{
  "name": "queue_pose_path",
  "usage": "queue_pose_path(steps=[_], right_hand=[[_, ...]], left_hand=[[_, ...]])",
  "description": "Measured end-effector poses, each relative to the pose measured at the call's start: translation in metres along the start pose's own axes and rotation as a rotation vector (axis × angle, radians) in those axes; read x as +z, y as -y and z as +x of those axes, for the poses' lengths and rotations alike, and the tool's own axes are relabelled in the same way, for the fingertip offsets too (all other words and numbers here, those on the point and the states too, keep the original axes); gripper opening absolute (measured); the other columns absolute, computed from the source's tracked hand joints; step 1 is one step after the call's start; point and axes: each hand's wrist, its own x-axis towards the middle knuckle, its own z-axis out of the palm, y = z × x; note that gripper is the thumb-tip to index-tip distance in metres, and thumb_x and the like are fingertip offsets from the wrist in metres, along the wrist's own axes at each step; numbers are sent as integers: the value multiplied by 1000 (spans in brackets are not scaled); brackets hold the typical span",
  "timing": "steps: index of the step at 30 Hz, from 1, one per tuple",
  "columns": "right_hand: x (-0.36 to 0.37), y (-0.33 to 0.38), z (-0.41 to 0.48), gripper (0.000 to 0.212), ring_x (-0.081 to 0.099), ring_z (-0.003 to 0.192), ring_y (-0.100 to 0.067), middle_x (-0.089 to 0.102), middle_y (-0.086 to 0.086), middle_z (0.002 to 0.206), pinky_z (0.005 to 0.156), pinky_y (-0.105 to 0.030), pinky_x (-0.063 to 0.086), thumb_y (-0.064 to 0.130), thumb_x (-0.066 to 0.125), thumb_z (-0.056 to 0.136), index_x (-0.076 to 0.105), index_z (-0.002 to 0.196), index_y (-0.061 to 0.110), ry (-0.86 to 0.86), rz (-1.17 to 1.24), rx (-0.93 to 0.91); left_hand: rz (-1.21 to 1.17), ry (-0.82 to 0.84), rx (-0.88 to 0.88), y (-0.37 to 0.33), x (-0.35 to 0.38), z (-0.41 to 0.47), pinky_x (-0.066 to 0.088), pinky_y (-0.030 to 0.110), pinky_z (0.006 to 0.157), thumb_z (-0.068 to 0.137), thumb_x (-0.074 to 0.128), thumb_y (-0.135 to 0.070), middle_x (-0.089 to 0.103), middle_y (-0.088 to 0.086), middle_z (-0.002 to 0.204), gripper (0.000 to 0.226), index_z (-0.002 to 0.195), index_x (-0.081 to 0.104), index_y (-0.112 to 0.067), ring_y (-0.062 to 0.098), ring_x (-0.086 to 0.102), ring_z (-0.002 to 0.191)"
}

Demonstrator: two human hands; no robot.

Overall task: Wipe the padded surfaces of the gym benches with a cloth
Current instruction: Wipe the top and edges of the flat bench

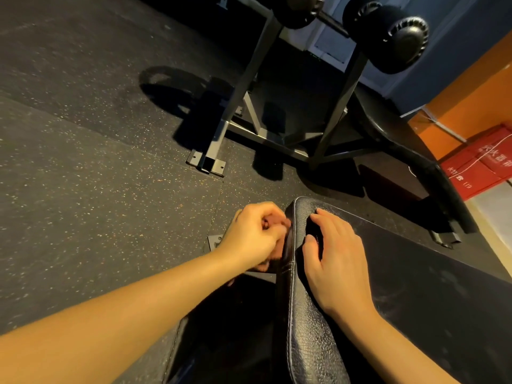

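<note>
Okay, head view: we look down at both hands by the near bench.
Bench pad [310,336]: black stitched vinyl, running from bottom centre up to a rounded end between the hands.
Right hand [336,261]: palm down on the pad top, fingers arched over a dark matte wad.
Cloth [315,231]: we take that wad for it; it sits near the rounded end, under the right fingers.
Left hand [253,234]: fingers curled, against the pad's left side edge; blurred, so we cannot tell whether it holds anything.
Floor [83,162]: dark speckled rubber.
Steel frame [243,87]: beyond the pad, with black roller pads [399,37] on top.
Red box [482,164]: far right, by the orange wall [487,92].
</note>
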Motion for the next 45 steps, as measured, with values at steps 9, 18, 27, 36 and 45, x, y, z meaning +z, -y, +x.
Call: queue_pose_path(steps=[9, 18, 27, 36, 45], right_hand=[[-2, -4, 1, 40, 42, 137, -11, 54, 7, 145, 110, -32, 29, 32, 46, 99, 58, 135, 22, 17, 42, 12], [-3, 0, 0, 48, 45, 135, -14, 55, 5, 144, 109, -36, 33, 37, 39, 94, 59, 134, 20, 8, 22, 3], [-3, 0, 0, 48, 44, 135, -12, 56, 6, 143, 107, -31, 31, 37, 40, 93, 60, 133, 21, 4, 42, 5], [-4, -2, 1, 32, 49, 129, -17, 59, 2, 137, 102, -34, 34, 23, 53, 98, 62, 128, 16, 0, 29, -1], [-2, -5, 2, 44, 51, 128, -20, 60, 0, 137, 101, -36, 37, 23, 40, 92, 63, 128, 15, -24, 75, -22]], left_hand=[[-191, -393, -144, -5, -15, 34, 54, 22, 67, 93, 71, -12, 67, -4, 98, 33, 122, 56, -17, 9, 69, 89], [-199, 327, -110, 4, -29, -12, 55, 36, 100, 85, 64, 13, 78, 1, 110, 38, 110, 73, -14, 14, 73, 108], [-193, -104, -81, -23, -19, 14, 58, 31, 90, 92, 62, 7, 73, 1, 112, 34, 100, 68, -25, 15, 70, 109], [-327, 344, -160, -9, -38, -42, 53, 28, 79, 82, 52, 23, 76, 12, 98, 44, 106, 70, -10, 18, 72, 88], [-372, -193, -311, -20, 18, -34, 61, 36, 74, 90, 60, 8, 78, 4, 95, 23, 100, 67, -12, 21, 74, 94]])
